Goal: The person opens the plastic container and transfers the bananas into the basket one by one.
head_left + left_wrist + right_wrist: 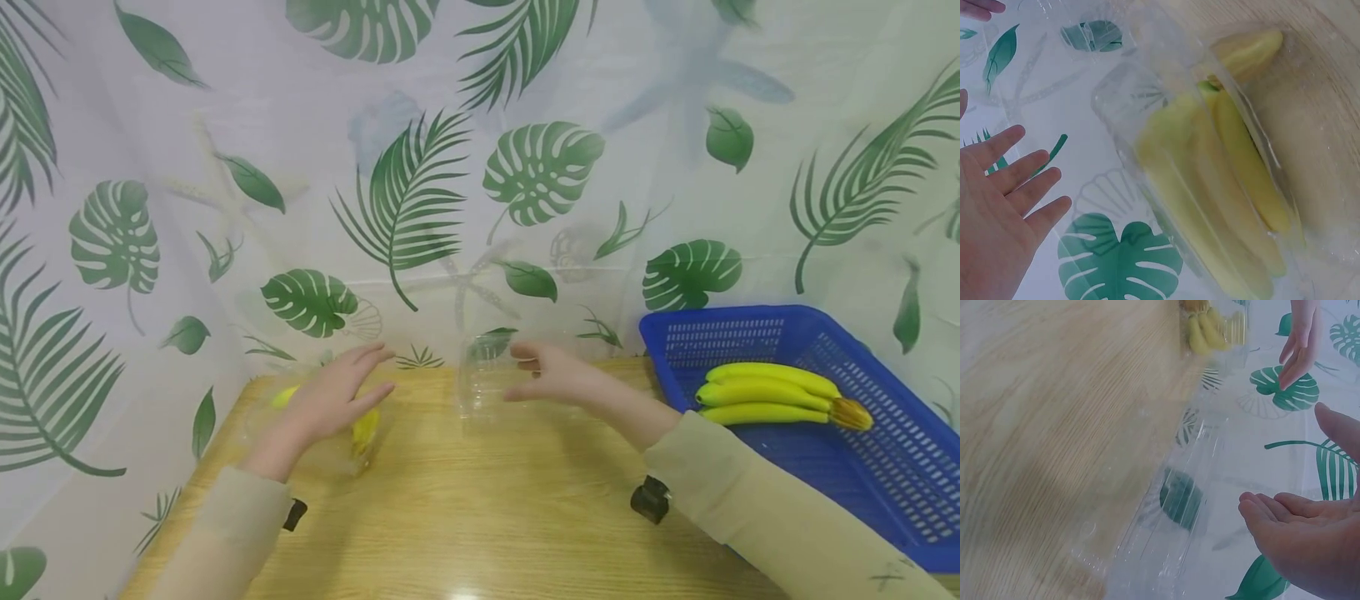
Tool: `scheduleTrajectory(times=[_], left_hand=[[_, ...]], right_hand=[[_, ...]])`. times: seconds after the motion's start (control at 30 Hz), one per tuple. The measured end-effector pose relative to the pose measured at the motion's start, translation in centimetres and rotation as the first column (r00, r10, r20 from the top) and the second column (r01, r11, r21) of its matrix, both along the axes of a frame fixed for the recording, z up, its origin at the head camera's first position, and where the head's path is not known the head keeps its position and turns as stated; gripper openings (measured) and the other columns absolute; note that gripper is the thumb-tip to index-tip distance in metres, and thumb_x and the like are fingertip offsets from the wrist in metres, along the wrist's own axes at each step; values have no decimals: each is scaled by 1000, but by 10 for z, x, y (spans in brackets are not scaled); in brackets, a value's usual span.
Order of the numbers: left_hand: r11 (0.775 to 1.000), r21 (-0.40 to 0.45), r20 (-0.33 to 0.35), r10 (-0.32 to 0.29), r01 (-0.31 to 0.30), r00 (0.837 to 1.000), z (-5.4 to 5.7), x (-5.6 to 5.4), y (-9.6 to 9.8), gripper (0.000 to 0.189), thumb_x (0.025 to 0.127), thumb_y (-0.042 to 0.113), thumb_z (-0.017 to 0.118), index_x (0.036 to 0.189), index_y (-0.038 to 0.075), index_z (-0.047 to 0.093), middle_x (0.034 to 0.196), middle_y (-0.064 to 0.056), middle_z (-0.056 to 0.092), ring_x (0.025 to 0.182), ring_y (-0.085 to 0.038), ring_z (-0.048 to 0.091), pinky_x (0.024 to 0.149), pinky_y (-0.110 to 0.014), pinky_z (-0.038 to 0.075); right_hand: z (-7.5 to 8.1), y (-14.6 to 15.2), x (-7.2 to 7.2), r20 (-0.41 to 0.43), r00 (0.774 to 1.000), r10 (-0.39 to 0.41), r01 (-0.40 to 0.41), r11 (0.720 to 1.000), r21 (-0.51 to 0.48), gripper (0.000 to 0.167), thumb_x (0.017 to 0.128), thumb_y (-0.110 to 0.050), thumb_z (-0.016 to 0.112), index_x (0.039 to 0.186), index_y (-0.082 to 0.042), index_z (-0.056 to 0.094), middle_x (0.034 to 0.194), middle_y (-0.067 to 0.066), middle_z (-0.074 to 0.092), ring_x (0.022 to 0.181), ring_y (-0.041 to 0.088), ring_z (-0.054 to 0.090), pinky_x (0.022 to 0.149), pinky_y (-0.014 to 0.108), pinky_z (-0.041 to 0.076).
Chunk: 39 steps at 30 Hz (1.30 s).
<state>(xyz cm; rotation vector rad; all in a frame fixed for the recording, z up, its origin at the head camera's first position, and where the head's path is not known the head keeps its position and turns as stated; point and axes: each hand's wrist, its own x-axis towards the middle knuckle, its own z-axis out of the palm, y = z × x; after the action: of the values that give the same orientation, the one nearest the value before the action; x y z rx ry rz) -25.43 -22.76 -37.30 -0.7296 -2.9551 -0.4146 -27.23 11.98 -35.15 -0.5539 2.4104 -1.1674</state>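
Nearest the camera: two beige sleeves, the left (225,533) and the right (750,492), reaching forward over the wood-grain worktop (465,517). Small black device at each cuff, left (295,514) and right (649,500).

Hands: both released, nothing grasped. Left hand (330,400): fingers extended; overlaps the banana box (348,462) in the head view, but stands apart from it in the left wrist view. Right hand (558,375): fingers loosely bent, thumb spread away from them, just beside the second box (487,387); right wrist view shows a gap between.

Banana box: transparent, near the worktop's back left corner, yellow bananas (1244,165) seen through its wall. Cannot tell whether its lid is closed. Second box: also transparent, at the middle of the back edge.

Blue basket (720,314): by the back edge, right of the second box. Bunch (772,392) of yellow bananas lies inside, brown stem end pointing right.

Leaf-print sheet (645,192) hangs beyond the back edge.
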Motion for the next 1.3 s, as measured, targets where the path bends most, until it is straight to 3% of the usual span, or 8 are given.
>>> scheduleTrajectory(times=[0.4, 0.67, 0.83, 1.3], left_hand=[[998, 21, -18, 53, -53, 998, 4, 8, -28, 60, 111, 39, 52, 158, 3, 45, 166, -25, 43, 153, -48, 40, 128, -65, 32], [990, 68, 19, 119, -120, 993, 7, 19, -50, 59, 112, 38, 50, 160, 5, 43, 167, -27, 38, 154, -51, 35, 126, -70, 30], [986, 74, 4, 147, -147, 989, 5, 22, -62, 58, 112, 41, 49, 158, 5, 45, 165, -26, 42, 152, -51, 39, 123, -71, 34], [969, 142, 2, 206, -204, 979, -3, 32, -98, 56, 112, 31, 52, 155, -4, 45, 160, -33, 45, 148, -56, 38, 122, -72, 32]], right_hand=[[-1, -22, 2, 4, 1000, 6, -6, 1000, -18, 84, 97, -20, 77, 161, 8, 32, 167, 29, 37, 152, 49, 42, 127, 55, 41], [-3, -36, 7, 21, 999, 25, -24, 998, -65, 82, 97, -17, 77, 161, 8, 33, 166, 28, 39, 151, 46, 45, 126, 52, 42], [-4, -45, 10, 50, 998, 29, -24, 996, -91, 81, 98, -17, 77, 161, 8, 33, 165, 27, 43, 150, 45, 47, 126, 52, 43], [-9, -66, 16, 98, 994, 51, -36, 989, -146, 76, 99, -17, 77, 161, 2, 38, 161, 22, 52, 147, 38, 54, 119, 49, 51]])
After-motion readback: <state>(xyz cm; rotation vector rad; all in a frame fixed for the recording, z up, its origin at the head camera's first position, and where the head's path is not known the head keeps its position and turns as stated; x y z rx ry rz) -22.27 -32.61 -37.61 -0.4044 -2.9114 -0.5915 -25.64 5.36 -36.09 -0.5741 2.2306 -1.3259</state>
